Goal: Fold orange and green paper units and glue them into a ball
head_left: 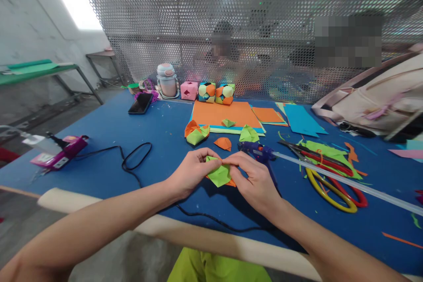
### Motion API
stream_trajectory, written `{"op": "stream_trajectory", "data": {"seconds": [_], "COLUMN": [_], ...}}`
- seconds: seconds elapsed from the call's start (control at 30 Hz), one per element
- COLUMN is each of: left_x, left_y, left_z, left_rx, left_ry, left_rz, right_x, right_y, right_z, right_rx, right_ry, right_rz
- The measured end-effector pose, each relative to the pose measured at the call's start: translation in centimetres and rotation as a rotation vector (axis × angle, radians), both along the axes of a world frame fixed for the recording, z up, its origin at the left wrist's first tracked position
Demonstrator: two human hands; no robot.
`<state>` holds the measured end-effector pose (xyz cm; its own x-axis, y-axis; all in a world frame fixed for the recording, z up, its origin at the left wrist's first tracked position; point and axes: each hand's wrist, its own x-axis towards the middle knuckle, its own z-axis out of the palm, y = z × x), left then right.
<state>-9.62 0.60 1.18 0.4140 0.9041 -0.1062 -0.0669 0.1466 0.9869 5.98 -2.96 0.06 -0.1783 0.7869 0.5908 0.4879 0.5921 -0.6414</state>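
Note:
Between my two hands is a folded origami piece (pixel 218 176) of green paper with orange showing beneath. My left hand (pixel 193 172) pinches its left upper side. The fingers of my right hand (pixel 253 178) are closed on its right edge. Just beyond my hands lie a loose orange folded piece (pixel 223 143), a green folded piece (pixel 249 134) and an orange-and-green folded piece (pixel 197 134). A purple hot glue gun (pixel 259 151), with a long clear glue stick (pixel 346 180) in its back, rests beside my right hand. The pinched edge is partly hidden by my fingers.
Red-handled and yellow-handled scissors (pixel 325 176) lie right among green scraps. Orange sheets (pixel 228 112) and blue sheets (pixel 302 119) are stacked behind. Paper cubes (pixel 189 90) and a bottle (pixel 167 81) stand at the mesh screen. A black cord (pixel 214 218) crosses the table; a power strip (pixel 61 152) sits left.

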Motion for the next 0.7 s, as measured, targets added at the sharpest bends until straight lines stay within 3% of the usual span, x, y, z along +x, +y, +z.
{"op": "stream_trajectory", "data": {"seconds": [0.17,0.27,0.43,0.6,0.7], "left_x": [-0.02,-0.10,-0.37,-0.78,-0.88], "left_y": [-0.20,-0.33,-0.28,-0.12,-0.04], "left_z": [0.20,0.25,0.51,0.59,0.30], "left_rx": [0.153,0.294,0.454,0.562,0.564], "left_ry": [0.145,0.254,0.437,0.587,0.585], "left_rz": [0.024,0.039,0.004,-0.161,-0.090], "right_x": [-0.21,-0.32,-0.24,-0.03,-0.11], "right_y": [-0.05,-0.07,-0.19,-0.09,-0.03], "right_z": [0.30,0.27,-0.07,-0.64,-0.40], "right_rx": [-0.142,-0.183,-0.107,0.045,-0.005], "right_ry": [0.090,0.036,-0.081,-0.340,-0.297], "right_rz": [-0.057,-0.065,-0.041,0.016,0.014]}}
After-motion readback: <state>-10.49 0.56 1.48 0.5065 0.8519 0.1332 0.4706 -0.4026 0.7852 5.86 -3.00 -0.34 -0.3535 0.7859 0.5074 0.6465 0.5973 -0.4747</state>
